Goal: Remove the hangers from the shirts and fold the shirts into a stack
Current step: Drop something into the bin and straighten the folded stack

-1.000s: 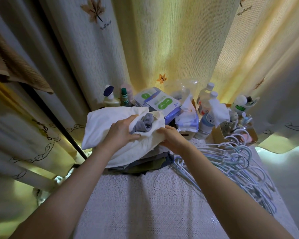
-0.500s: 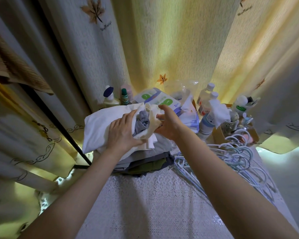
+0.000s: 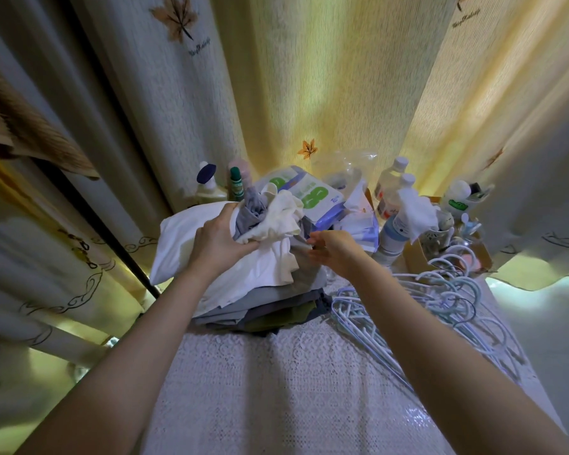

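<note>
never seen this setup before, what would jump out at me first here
Probably the two bare arms reaching in from below: the left hand clutches a bunched white shirt atop a stack of folded clothes at centre, while the right hand hovers open beside it. To the right, a tangle of pale hangers sprawls over the lace tablecloth. Bottles and packets crowd the back edge against yellow curtains.

Dim, yellowish daylight glows through the curtain (image 3: pixel 309 77), brightest directly above the folded stack (image 3: pixel 260 303). Below the stack the lace tabletop (image 3: pixel 293 389) lies in soft shade. Wide-angle bending stretches the edges; the right hand (image 3: pixel 334 252) is slightly motion-blurred.
</note>
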